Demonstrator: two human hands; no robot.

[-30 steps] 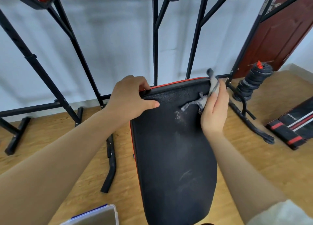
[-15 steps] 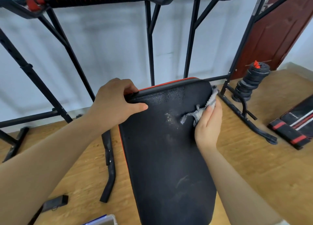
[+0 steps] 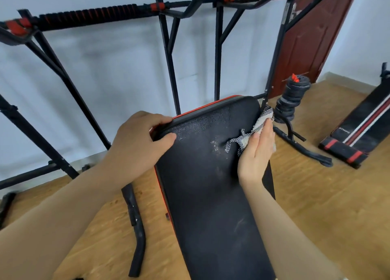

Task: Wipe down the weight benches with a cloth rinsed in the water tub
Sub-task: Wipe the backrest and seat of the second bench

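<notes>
A black padded weight bench [image 3: 206,195] with a red edge runs from the bottom centre up to the middle of the view. White dusty marks sit on its upper pad. My left hand [image 3: 137,144] grips the bench's top left corner, thumb on the pad. My right hand [image 3: 257,155] presses a grey-and-white checked cloth [image 3: 251,132] flat against the bench's upper right edge. Part of the cloth sticks out above my fingers. The water tub is out of view.
A black rack with red-banded bars [image 3: 168,11] stands behind the bench against the white wall. A stack of weight plates [image 3: 292,98] sits right of the bench. A second bench [image 3: 363,127] lies far right. A dark red door [image 3: 312,37] is behind.
My right hand has slid the cloth down and back along the bench's right edge. The view has tilted up, so the tub's corner at the bottom left has left the frame.
</notes>
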